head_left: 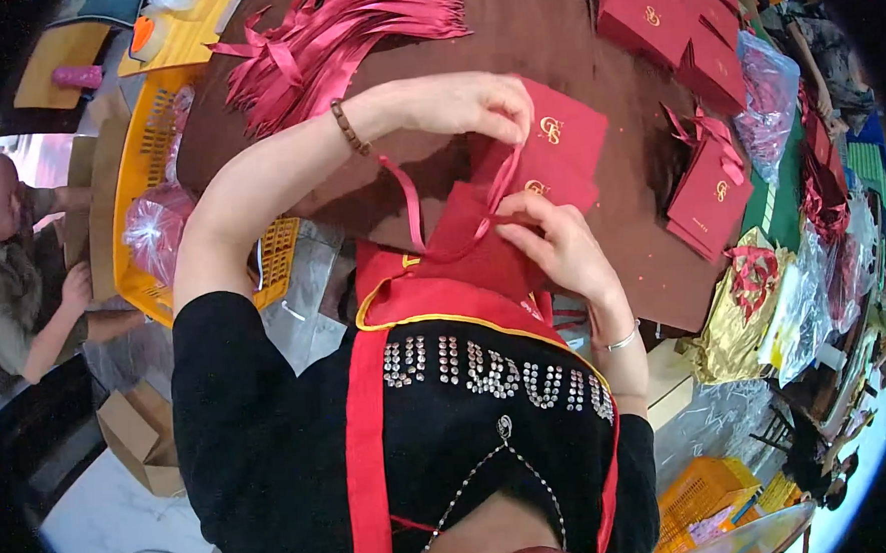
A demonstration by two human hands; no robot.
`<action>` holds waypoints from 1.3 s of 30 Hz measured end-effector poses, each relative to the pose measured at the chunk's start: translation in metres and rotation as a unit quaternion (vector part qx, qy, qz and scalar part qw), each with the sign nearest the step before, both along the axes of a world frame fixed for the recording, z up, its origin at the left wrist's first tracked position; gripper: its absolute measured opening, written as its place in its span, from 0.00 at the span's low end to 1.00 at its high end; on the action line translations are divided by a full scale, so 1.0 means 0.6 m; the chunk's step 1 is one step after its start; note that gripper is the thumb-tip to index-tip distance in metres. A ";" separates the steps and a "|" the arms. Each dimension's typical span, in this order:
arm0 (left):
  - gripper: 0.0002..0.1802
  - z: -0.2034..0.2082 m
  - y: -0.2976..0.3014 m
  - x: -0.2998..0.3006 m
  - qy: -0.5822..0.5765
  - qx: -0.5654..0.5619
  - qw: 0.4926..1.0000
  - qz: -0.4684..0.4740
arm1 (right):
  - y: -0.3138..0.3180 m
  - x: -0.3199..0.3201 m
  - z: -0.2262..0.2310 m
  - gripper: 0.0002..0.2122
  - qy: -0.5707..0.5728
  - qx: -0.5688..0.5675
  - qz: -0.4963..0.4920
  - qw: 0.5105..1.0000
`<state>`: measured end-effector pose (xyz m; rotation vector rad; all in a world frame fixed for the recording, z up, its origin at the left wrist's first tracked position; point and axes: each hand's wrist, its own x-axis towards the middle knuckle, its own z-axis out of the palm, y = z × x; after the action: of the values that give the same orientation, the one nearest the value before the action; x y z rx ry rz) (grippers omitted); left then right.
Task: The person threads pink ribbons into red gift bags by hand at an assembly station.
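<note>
A brown-covered worktable (571, 39) fills the far half of the scene, where a person in a black studded top and red apron threads ribbon into a small red paper gift bag (556, 145) lying flat near the table's near edge, straight ahead of the chest. The left hand (469, 105) is closed in a pinch on the red ribbon handle (411, 203) at the bag's far side, the ribbon looping down toward the apron; the right hand (556, 240) presses and grips the bag's near red flap, fingers curled around it. The bag looks light and thin, stiff enough to crease yet easily crumpled, so the folded edges seem the safest hold, while the ribbon appears soft, slippery and best pinched close to its end. On the left, a yellow plastic crate (141, 162) holds clear bags of red material. At the far right, finished red bags (704, 198) lie stacked with ribbons attached, beside a clear plastic bag (769, 89) of red pieces. A loose bundle of red ribbons (335, 27) lies at the far centre. Another person sits at far left, and an open cardboard box (141, 437) rests on the floor.
</note>
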<state>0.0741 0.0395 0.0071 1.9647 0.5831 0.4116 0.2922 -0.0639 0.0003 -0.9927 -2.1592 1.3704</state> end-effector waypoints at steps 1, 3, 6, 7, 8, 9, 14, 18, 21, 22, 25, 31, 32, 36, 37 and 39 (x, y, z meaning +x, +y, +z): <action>0.11 0.005 -0.003 -0.011 0.017 0.018 0.999 0.043 | 0.002 -0.003 -0.004 0.08 -0.018 -0.009 -0.034 0.999; 0.12 -0.020 -0.002 -0.039 0.050 0.094 0.991 0.074 | 0.002 -0.002 -0.002 0.10 -0.045 -0.021 -0.051 0.997; 0.16 -0.032 -0.023 -0.081 0.139 0.134 0.948 0.255 | -0.006 -0.003 -0.002 0.15 -0.219 0.187 -0.057 0.956; 0.16 -0.028 -0.034 -0.095 0.143 0.133 0.949 0.248 | -0.007 -0.001 -0.010 0.15 -0.216 0.182 -0.062 0.957; 0.17 -0.021 -0.053 -0.105 0.267 0.162 0.908 0.280 | -0.009 0.005 -0.018 0.15 -0.165 0.182 -0.097 0.965; 0.19 -0.015 -0.070 -0.111 0.386 0.190 0.850 0.305 | -0.012 0.012 -0.027 0.14 -0.115 0.181 -0.133 0.968; 0.17 -0.066 -0.161 -0.095 0.432 0.207 0.818 0.319 | -0.009 0.031 -0.030 0.11 -0.087 0.127 -0.169 0.973; 0.07 -0.098 -0.171 -0.102 0.318 0.281 0.842 0.333 | -0.012 0.045 -0.023 0.10 -0.080 0.077 -0.166 0.980; 0.09 -0.112 -0.153 -0.104 0.192 0.274 0.867 0.369 | -0.016 0.049 -0.020 0.10 -0.062 0.034 -0.164 0.984; 0.14 -0.088 -0.151 -0.083 0.084 0.184 0.889 0.412 | -0.016 0.050 -0.020 0.10 -0.078 0.071 -0.148 0.983; 0.14 -0.010 -0.142 -0.018 -0.030 0.165 0.908 0.385 | -0.020 0.040 -0.014 0.10 -0.098 0.083 -0.141 0.982; 0.10 -0.034 -0.159 0.086 0.052 0.181 0.958 0.215 | -0.020 0.039 0.001 0.11 -0.087 0.076 -0.117 0.986; 0.10 -0.039 -0.159 0.087 0.051 0.181 0.959 0.210 | -0.024 0.042 -0.004 0.10 -0.060 0.083 -0.127 0.987; 0.12 -0.052 -0.153 0.089 0.057 0.081 0.976 0.193 | -0.011 0.065 -0.003 0.08 -0.144 0.034 -0.081 0.986; 0.14 -0.055 -0.152 0.087 0.030 0.081 0.977 0.193 | -0.013 0.068 -0.004 0.08 -0.144 0.034 -0.083 0.985; 0.15 -0.079 -0.149 0.081 0.024 0.083 0.977 0.197 | -0.019 0.075 -0.011 0.09 -0.158 0.164 -0.098 0.969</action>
<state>0.1230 -0.0498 -0.0401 2.0189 1.0041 0.6777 0.3370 -0.0751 -0.0064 -1.3144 -2.3355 0.7710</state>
